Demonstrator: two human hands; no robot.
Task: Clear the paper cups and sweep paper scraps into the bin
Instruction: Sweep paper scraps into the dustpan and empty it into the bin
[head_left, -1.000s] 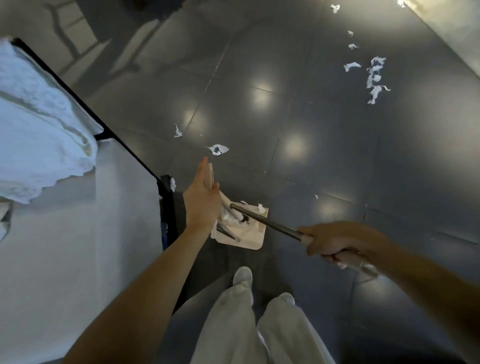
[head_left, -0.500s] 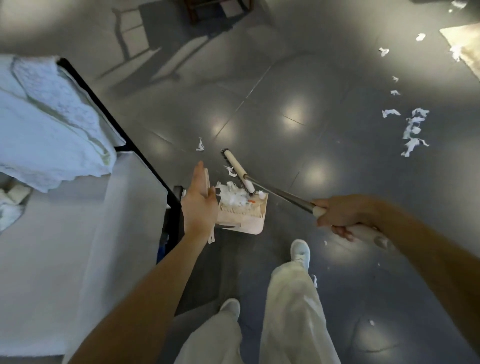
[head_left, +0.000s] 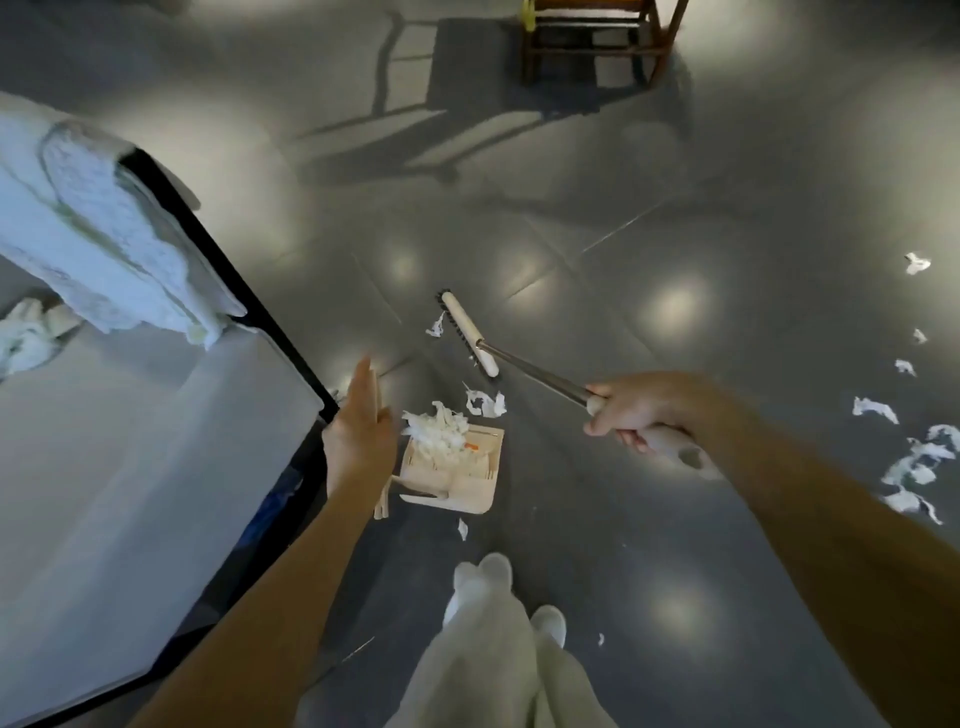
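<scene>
A person in pale trousers and white shoes (head_left: 498, 582) is standing on a glossy dark-grey tiled floor (head_left: 675, 545) and working just ahead of the feet. The left hand (head_left: 358, 431) is steadying the thin upright handle of a beige plastic dustpan (head_left: 467, 483), fingers stretched straight along it; whether the thumb is clamping it cannot be told. The pan is sitting flat with its mouth facing away, carrying a heap of torn white paper scraps (head_left: 439, 434). The right hand (head_left: 631, 415) is wrapping firmly round the pale grip of a metal-shafted broom (head_left: 540, 376), whose white brush head (head_left: 470, 335) is reaching beyond the pan, seemingly so that the loose scrap (head_left: 485, 404) at the pan's lip can be drawn back in. A trail of further scraps (head_left: 914, 462) is littering the floor well off to the right. A white-topped, black-edged table (head_left: 130, 441) bearing a crumpled white cloth (head_left: 104, 244) is flanking the left, and a brown wooden chair (head_left: 592, 47) is standing farthest off. No cups or bin are showing.
</scene>
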